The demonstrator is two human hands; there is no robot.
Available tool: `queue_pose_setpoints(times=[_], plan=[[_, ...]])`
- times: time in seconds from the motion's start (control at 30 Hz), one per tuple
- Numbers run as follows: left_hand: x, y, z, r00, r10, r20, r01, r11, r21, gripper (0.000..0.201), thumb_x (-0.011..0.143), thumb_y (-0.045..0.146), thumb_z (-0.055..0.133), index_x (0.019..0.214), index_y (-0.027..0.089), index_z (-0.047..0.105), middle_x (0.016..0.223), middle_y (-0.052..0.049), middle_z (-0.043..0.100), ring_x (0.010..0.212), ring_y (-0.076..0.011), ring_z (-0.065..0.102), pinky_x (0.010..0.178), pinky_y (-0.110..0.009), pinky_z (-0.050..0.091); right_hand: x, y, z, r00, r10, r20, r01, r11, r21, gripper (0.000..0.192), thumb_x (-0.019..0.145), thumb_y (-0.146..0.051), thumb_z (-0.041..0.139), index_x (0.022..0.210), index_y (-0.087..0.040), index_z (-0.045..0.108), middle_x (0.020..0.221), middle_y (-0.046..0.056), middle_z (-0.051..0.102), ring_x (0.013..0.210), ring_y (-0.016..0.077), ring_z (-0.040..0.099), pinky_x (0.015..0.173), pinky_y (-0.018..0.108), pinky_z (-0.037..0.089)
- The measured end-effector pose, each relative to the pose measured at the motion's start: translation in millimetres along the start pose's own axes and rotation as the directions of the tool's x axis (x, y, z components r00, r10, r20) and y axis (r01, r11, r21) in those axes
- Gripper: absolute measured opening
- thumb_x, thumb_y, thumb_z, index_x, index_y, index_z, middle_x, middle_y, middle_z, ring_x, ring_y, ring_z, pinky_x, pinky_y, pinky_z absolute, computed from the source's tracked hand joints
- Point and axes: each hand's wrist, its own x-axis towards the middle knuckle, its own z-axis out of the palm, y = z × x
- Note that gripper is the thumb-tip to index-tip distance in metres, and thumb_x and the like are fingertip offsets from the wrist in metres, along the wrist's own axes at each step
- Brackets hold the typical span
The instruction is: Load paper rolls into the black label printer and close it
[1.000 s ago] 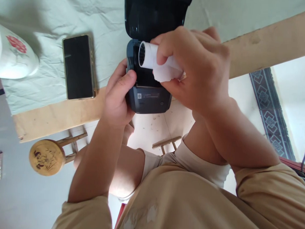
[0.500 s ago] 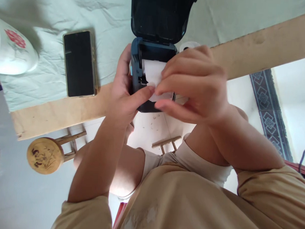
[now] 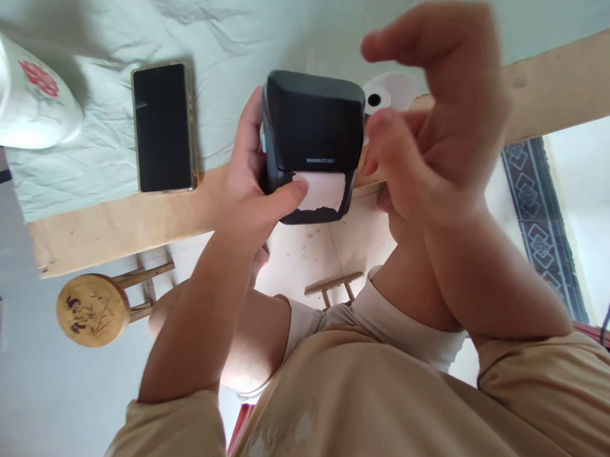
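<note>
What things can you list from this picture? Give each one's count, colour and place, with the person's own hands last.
label printer: 1, black, lid shut, at the table edge, centre
paper strip: 1, white, torn edge, sticking out of the printer's front
paper roll: 1, white, on the table just right of the printer
phone: 1, black screen, flat on the cloth, left of the printer
cloth: 1, pale green, spread over the table
table: 1, bare wood edge
mug: 1, white with a red flower, far left
stool: 1, wooden, on the floor, lower left
left hand: 1, grips the printer's left side, thumb on the strip
right hand: 1, raised to the right of the printer, holding nothing
</note>
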Motion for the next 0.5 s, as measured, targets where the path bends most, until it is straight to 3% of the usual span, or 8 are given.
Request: queue_pose_setpoints(times=[0.07,0.2,0.37,0.5], plan=[[-1.2,2.0,2.3,1.0,-0.008,0.013,0.008,1.0,-0.022,0.069,0.062,0.02,0.082,0.125,0.036,0.058,0.118,-0.001,0.065,0.116,-0.024,0.061,0.093,-0.033,0.053,-1.2,1.3,1.5,0.999,-0.053,-0.004,0.054,0.998,0.033,0.033,0.091,-0.028,0.05,0.122,-0.018,0.052,0.135,0.004,0.056,0.084,0.0055,0.061,0.052,0.017,0.046],[-3.7,4.7,8.3,0.998,0.059,0.002,-0.059,0.995,-0.077,0.05,0.068,0.033,0.083,0.114,0.026,0.065,0.107,-0.005,0.066,0.108,-0.0257,0.062,0.092,-0.037,0.053,-0.3,6.3,6.8,0.99,-0.134,0.039,0.134,0.991,-0.013,0.032,0.09,-0.028,0.054,0.12,-0.016,0.055,0.134,0.008,0.059,0.09,0.0082,0.064,0.043,0.017,0.036],[-6.2,7.8,13.4,0.998,-0.024,-0.063,0.02,0.998,-0.064,0.028,0.081,0.041,0.074,0.101,0.021,0.068,0.088,-0.004,0.065,0.079,-0.0176,0.063,0.066,-0.03,0.051,0.2,5.9,9.0,0.985,-0.167,0.048,0.167,0.986,0.006,0.032,0.092,-0.035,0.055,0.118,-0.016,0.053,0.132,0.01,0.057,0.105,0.0126,0.063,0.045,0.018,0.038],[-6.2,7.5,12.6,1.0,0.0,-0.02,-0.002,0.996,-0.093,0.026,0.08,0.034,0.076,0.102,0.022,0.069,0.085,-0.002,0.064,0.072,-0.0143,0.06,0.062,-0.027,0.049,-0.3,4.0,9.1,0.986,-0.148,0.079,0.15,0.989,-0.012,0.029,0.092,-0.035,0.055,0.117,-0.02,0.052,0.134,0.009,0.055,0.111,0.0128,0.061,0.049,0.019,0.043]])
